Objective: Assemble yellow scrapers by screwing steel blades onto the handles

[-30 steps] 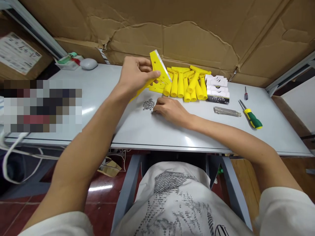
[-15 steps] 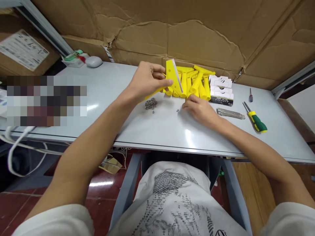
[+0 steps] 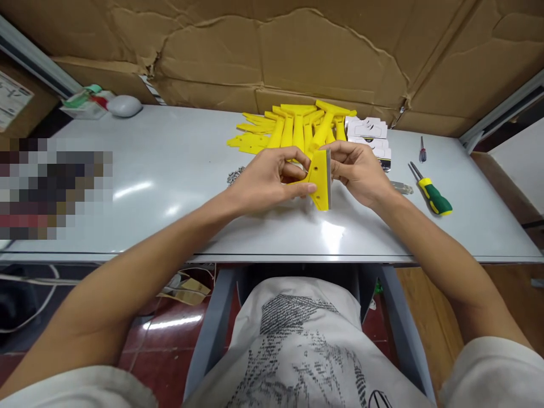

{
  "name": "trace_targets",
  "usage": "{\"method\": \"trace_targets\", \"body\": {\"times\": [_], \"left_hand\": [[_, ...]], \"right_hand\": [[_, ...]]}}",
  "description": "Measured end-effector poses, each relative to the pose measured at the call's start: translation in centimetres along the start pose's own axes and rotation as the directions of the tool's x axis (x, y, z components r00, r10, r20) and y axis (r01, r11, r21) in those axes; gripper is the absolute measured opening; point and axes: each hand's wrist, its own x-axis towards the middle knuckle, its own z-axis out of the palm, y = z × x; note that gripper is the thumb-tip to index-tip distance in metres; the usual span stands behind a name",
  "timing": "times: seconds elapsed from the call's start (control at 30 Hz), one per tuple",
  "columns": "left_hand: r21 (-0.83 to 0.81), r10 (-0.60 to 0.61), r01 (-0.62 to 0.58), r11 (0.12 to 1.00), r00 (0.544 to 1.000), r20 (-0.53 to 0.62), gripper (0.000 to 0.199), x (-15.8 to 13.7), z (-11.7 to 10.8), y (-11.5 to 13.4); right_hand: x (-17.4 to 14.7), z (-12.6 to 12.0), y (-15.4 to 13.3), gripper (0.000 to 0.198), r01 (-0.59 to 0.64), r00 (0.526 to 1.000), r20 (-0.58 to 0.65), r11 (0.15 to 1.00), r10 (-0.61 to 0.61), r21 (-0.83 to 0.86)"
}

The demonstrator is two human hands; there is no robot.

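Note:
My left hand [image 3: 276, 177] grips a yellow scraper [image 3: 321, 184] above the table, its head upright and a metal blade along the right edge. Two small holes show in the head's face. Close against the blade side is my right hand [image 3: 359, 170], fingers pinched together at the scraper's upper edge. Whatever lies between those fingertips is hidden behind the head. Partly covered by my left hand, a pile of small screws [image 3: 234, 175] lies on the table. Just beyond both hands are several yellow scraper handles [image 3: 298, 116] and flat yellow plates [image 3: 250, 143].
White boxes [image 3: 369, 129] are stacked right of the handles. A metal tool [image 3: 402, 187] lies partly behind my right wrist. Further right are a green-and-yellow screwdriver [image 3: 434, 197] and a small screwdriver [image 3: 422, 152]. A white mouse [image 3: 124, 106] sits at the back left, before cardboard [image 3: 221, 51].
My right hand has lifted off the table, from beside a loose screw, up to the scraper. My left hand has brought the scraper lower and to the right. The view has shifted somewhat.

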Motion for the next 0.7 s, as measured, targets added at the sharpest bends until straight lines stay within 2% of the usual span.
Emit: {"method": "trace_targets", "body": {"times": [0.13,0.37,0.53,0.7], "left_hand": [[-0.004,-0.008,0.008,1.0,1.0,-0.011,0.051,0.0,0.0,0.0],[0.046,-0.018,0.019,0.999,1.0,-0.025,0.043,0.0,0.0,0.4],[0.086,-0.026,0.031,0.996,0.998,-0.061,0.037,0.0,0.1,0.6],[0.061,-0.01,0.014,0.998,0.998,-0.064,0.032,0.1,0.0,0.6]], "right_hand": [[0.0,-0.2,0.3,0.067,-0.049,0.999,0.009,0.998,0.048,0.051],[-0.6,0.4,0.0,0.059,-0.146,0.989,0.042,0.987,0.144,0.067],[-1.0,0.9,-0.5,0.058,-0.169,0.985,-0.008,0.982,0.171,0.078],[-1.3,1.3,-1.4,0.059,-0.14,0.99,-0.012,0.985,0.142,0.104]]}}
